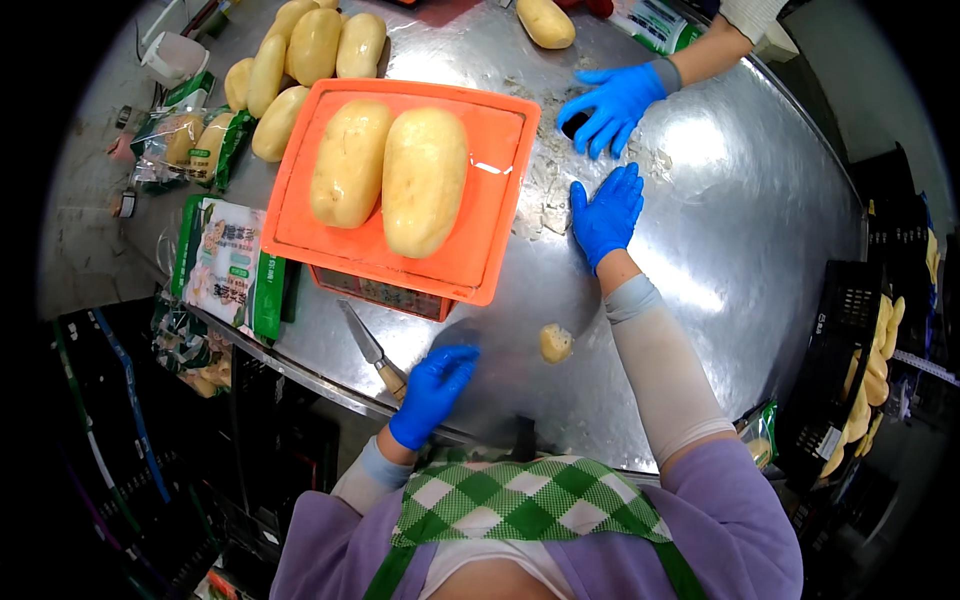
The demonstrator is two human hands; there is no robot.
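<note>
Two thick, pale-yellow peeled roots, which look like lotus root, lie side by side on an orange tray (345,245) on top of a scale (385,292). My right hand (607,218), in a blue glove, rests flat on the metal table with its fingers stretched out, to the right of the tray. Nearer to me my left hand (436,388), also gloved in blue, is held with loosely bent fingers and nothing visible in it. Beside it lies a knife (365,335) with a wooden handle. A small root end piece (555,343) sits between my hands.
Several more roots (312,48) are heaped at the far left, near filled bags (190,145) and a green-and-white package (228,262). A co-worker's blue-gloved hand (622,100) covers a dark object across from me. A black crate (835,350) of pieces stands at right.
</note>
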